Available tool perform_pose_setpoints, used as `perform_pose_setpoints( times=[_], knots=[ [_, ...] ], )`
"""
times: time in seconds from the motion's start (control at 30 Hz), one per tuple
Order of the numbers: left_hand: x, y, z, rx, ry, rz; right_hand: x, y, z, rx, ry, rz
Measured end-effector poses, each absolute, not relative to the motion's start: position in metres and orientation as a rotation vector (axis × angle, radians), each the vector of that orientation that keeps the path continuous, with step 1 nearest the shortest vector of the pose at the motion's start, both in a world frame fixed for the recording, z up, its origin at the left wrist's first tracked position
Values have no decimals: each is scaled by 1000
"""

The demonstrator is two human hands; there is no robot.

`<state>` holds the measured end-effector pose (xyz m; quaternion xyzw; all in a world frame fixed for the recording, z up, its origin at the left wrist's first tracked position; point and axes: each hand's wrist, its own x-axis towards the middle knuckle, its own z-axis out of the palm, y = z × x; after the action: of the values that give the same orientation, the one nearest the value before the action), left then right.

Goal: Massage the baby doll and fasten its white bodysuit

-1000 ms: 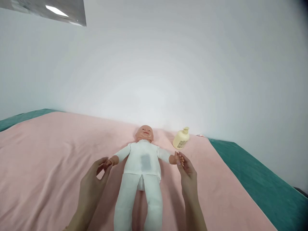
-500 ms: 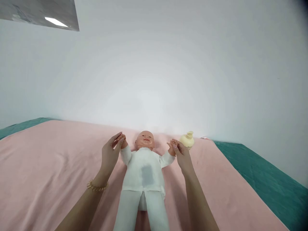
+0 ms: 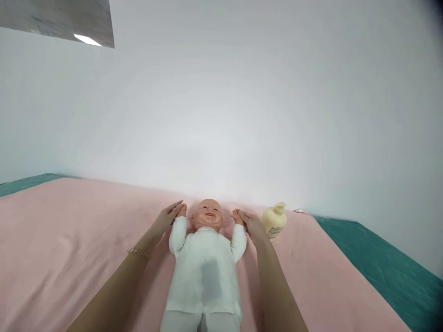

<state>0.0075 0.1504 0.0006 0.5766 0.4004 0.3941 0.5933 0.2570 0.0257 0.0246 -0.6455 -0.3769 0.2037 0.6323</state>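
A baby doll (image 3: 206,263) in a white suit lies on its back on a pink blanket (image 3: 69,244), head toward the wall. Both its arms are raised beside its head. My left hand (image 3: 165,220) holds the doll's hand left of the head, fingers pinched around it. On the other side, my right hand (image 3: 251,224) grips the doll's other hand in the same way. A gold bracelet (image 3: 139,252) shows on my left wrist.
A cream pump bottle (image 3: 274,220) lies on the blanket just right of my right hand. Green bedding (image 3: 377,267) shows past the blanket's right edge and at far left. A plain white wall rises right behind the doll's head.
Both my hands have carried the doll's arms from spread out sideways up to beside its head. The view has moved closer to the doll.
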Motion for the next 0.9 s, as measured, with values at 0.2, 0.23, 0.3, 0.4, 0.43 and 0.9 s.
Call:
perform_pose_setpoints(
  times=[0.2, 0.23, 0.3, 0.4, 0.43, 0.9],
  knots=[
    [11, 155, -4, 1465, 915, 812, 219, 39, 3, -1495, -942, 531],
    [10, 155, -4, 1474, 905, 798, 214, 41, 2, -1492, -950, 534],
    [8, 153, -4, 1480, 890, 780, 208, 44, 1, -1484, -963, 533],
    [3, 150, -4, 1454, 857, 753, 206, 45, 2, -1458, -967, 530],
    [1, 149, -4, 1438, 843, 747, 209, 45, 3, -1447, -964, 528],
    [-10, 107, 52, 1587, 1102, 1244, 268, -9, 43, -1448, -795, 346]
  ],
)
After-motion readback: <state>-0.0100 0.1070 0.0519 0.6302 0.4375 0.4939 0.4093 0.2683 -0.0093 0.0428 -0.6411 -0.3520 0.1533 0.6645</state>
